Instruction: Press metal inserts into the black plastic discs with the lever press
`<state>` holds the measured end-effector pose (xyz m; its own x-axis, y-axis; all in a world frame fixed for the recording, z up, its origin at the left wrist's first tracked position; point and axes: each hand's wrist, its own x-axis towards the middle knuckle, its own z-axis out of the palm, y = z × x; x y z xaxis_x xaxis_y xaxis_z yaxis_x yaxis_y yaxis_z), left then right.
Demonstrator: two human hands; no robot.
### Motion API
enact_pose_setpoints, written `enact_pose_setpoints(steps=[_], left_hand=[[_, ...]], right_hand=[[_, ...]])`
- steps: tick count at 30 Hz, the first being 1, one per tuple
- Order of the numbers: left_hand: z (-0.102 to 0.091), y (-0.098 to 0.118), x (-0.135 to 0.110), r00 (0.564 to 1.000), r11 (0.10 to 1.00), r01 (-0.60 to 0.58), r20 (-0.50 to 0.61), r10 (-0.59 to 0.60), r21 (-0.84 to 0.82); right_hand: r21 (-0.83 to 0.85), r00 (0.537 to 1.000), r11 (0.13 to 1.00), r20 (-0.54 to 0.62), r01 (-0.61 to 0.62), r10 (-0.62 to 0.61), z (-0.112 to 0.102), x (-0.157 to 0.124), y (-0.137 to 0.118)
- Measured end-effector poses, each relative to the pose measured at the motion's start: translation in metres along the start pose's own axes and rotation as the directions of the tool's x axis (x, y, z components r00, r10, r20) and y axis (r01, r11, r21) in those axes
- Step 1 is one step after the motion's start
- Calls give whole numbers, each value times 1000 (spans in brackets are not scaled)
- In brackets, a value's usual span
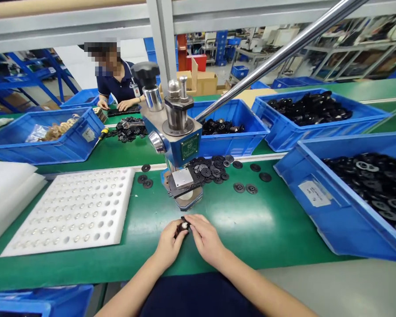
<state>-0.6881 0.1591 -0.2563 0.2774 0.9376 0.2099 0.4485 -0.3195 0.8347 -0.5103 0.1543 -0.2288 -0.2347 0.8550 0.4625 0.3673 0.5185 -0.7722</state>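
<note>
Close in front of me, my left hand [169, 243] and my right hand [205, 236] meet around a small black part [181, 227] with a pale, shiny centre. Fingers of both hands are closed on it and cover much of its outline. Just beyond them stands a hand-lever press [174, 127] with a long steel lever [277, 57]. A black block with a silver plate [182, 178] sits on the press's base. Black discs [214, 168] lie in a heap right behind and beside that block.
A white foam tray [127, 207] with rows of small clear-looking pieces lies left. Blue bins of black parts [317, 193] stand right and behind. Another blue bin [53, 147] and a screwdriver [102, 134] are at back left. A co-worker [119, 83] sits across the bench.
</note>
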Motion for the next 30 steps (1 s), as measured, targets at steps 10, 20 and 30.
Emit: enact_pose_setpoints(steps=[10,20,30], left_hand=[[-12,-2,0,993,985,113,60,-106,-129],[-12,2,4,965,949,218,-95,-244,-226],[-16,1,13,914,853,290,-138,-381,-434]], right_hand=[[-112,991,994,133,21,-5,2,-3,-14],[-414,998,908,-56,-58,38,-38,2,15],[-652,954,698,-248,-295,171,-79,71,120]])
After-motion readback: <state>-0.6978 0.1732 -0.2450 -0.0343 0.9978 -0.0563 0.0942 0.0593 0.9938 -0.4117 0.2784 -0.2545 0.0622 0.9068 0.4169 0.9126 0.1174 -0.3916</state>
